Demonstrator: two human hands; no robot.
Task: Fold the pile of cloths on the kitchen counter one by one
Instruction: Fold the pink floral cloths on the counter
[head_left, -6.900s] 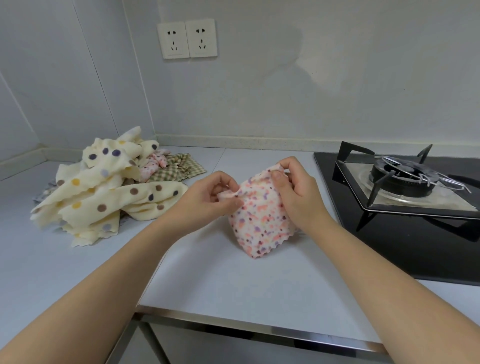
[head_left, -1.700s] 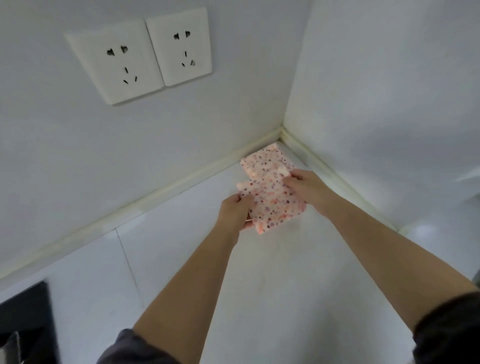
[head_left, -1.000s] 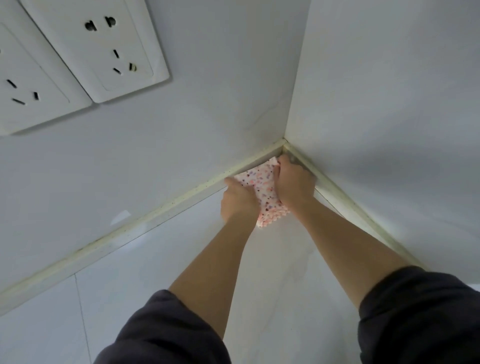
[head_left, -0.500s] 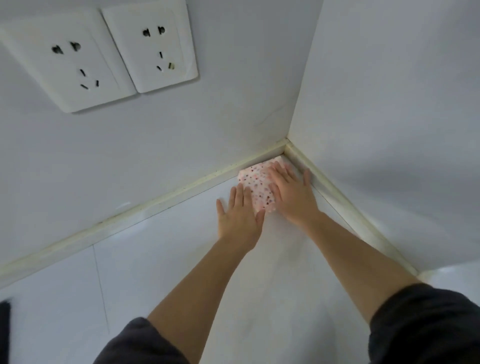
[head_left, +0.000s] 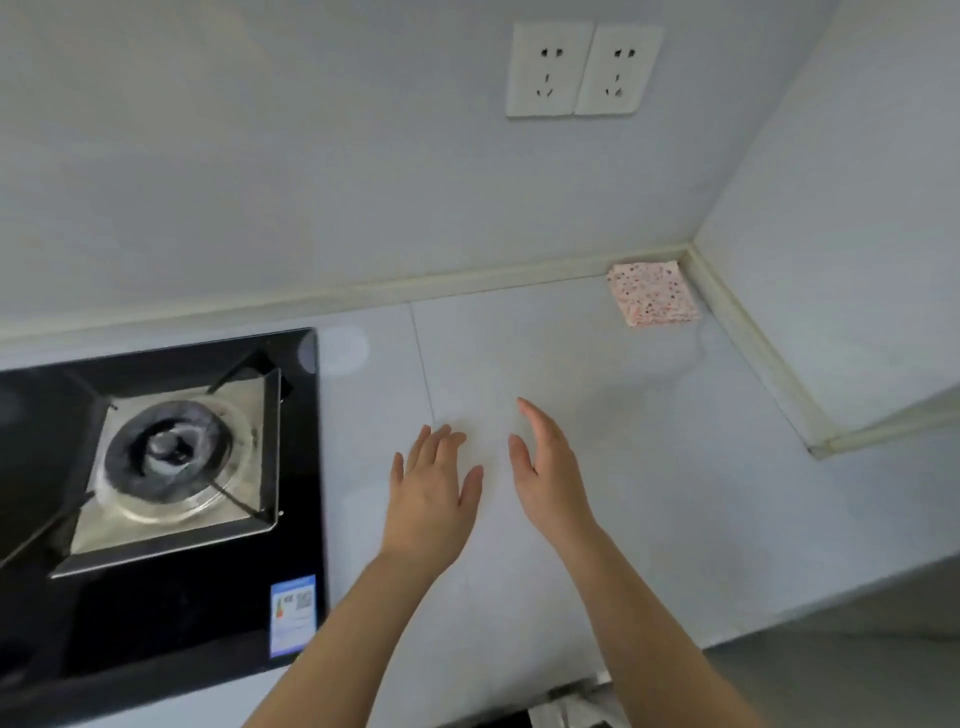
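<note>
A small pink cloth with coloured speckles (head_left: 653, 294) lies folded into a square, flat in the far right corner of the white counter (head_left: 649, 467), against the wall strip. My left hand (head_left: 430, 499) and my right hand (head_left: 550, 478) hover side by side over the middle of the counter, well short of the cloth. Both are empty with fingers spread. The pile of other cloths is out of view.
A black glass gas hob (head_left: 156, 493) with a burner and metal pan support fills the left side. Two wall sockets (head_left: 582, 70) sit above the counter. A raised wall strip (head_left: 748, 343) borders the counter at the back and right.
Both hands have let go of the folded speckled cloth and pulled back from the corner toward me. The view has swung left, bringing the hob into sight.
</note>
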